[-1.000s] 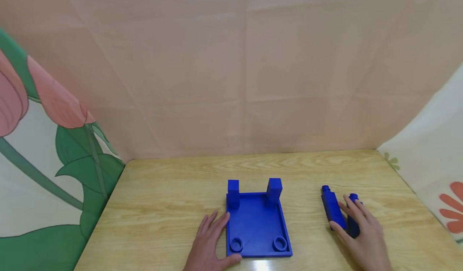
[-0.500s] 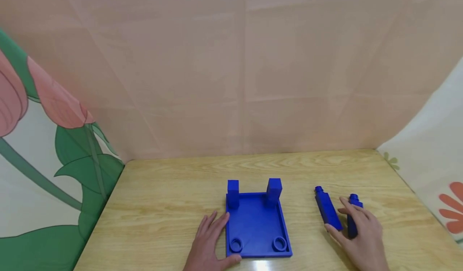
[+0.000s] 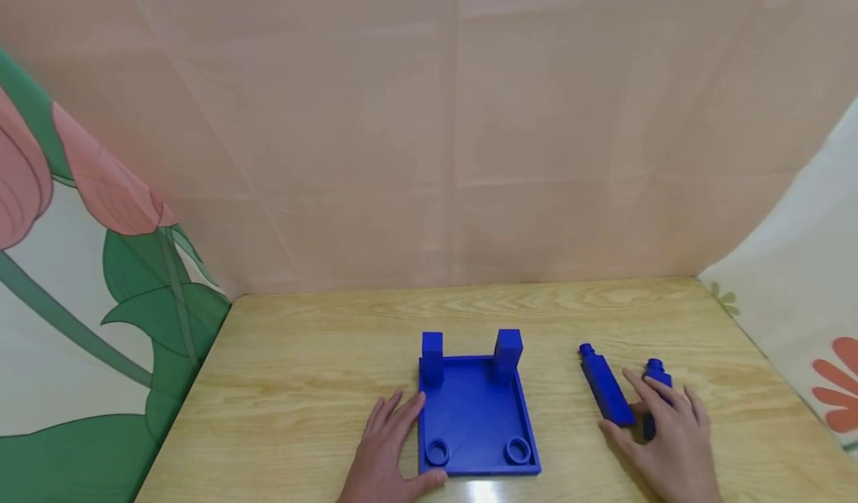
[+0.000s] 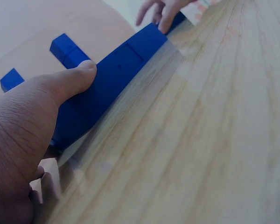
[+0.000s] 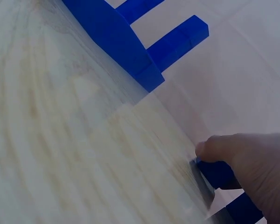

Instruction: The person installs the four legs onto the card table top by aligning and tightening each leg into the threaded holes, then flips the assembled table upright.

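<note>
A blue square tray lies on the table, with two upright square posts at its back corners and two round ring sockets at its front corners. My left hand holds its front left corner, thumb on the front wall, fingertips along the left side. To the right lie two loose blue square posts with ridged round necks. My right hand pinches the left loose post near its front end, thumb on one side and a finger on the other. The right loose post lies partly hidden under that hand.
The wooden table meets a beige cloth backdrop behind. Flower-printed cloth hangs at the left, and white printed cloth at the right. Between the tray and the loose posts lies a strip of bare wood.
The left loose post has shifted left and turned slightly, away from the right loose post. My right hand has moved slightly left, its fingers now between the two. Left hand and tray stay put.
</note>
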Action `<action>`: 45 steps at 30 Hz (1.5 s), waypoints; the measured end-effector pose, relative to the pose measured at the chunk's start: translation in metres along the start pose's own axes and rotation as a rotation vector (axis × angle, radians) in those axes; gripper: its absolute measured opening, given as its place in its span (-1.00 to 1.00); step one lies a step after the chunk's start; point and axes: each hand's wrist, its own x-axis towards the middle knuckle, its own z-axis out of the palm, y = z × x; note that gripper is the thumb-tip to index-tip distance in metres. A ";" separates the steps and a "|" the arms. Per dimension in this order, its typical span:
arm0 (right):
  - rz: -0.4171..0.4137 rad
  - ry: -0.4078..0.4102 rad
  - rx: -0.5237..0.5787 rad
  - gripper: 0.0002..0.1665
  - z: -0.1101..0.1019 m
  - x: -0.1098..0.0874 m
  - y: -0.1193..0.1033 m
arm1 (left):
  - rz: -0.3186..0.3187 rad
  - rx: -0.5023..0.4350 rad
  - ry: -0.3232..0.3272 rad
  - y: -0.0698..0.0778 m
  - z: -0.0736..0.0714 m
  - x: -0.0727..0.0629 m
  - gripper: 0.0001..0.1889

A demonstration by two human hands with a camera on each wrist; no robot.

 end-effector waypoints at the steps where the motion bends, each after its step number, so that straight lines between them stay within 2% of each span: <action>1: 0.006 0.001 0.010 0.15 0.000 0.000 0.000 | 0.002 0.005 0.004 0.000 0.000 0.000 0.13; 5: 0.029 0.058 0.082 0.07 0.000 0.002 0.001 | -0.002 0.005 0.004 0.000 0.000 0.001 0.13; 11: 0.054 0.240 0.207 -0.03 0.001 0.004 0.000 | -0.009 -0.007 0.005 0.000 0.000 0.001 0.15; 15: 0.096 0.329 0.263 -0.12 -0.001 0.002 -0.005 | 0.031 0.026 0.040 -0.002 0.001 0.001 0.15; 20: 0.188 0.403 0.348 -0.23 -0.007 0.001 -0.017 | 0.072 0.053 0.087 -0.003 0.005 -0.001 0.15; 24: 0.258 0.458 0.509 -0.29 -0.009 0.003 -0.027 | 0.070 0.068 0.078 -0.001 0.002 0.001 0.18; 29: 0.325 0.464 0.637 -0.36 -0.011 0.004 -0.037 | 0.116 0.156 0.076 -0.003 -0.005 0.005 0.22; 32: 0.286 0.476 0.751 -0.38 -0.009 0.004 -0.043 | 0.120 0.166 0.062 -0.006 -0.008 0.006 0.21; 37: 0.111 0.550 1.085 -0.41 0.000 0.003 -0.060 | 0.110 0.153 0.054 -0.011 -0.009 0.004 0.23; 42: -0.028 0.569 1.198 -0.44 0.002 0.005 -0.084 | 0.110 0.141 0.067 -0.014 -0.008 0.003 0.24; 45: -0.132 0.545 1.247 -0.48 0.001 0.011 -0.099 | 0.111 0.134 0.070 -0.015 -0.007 0.002 0.24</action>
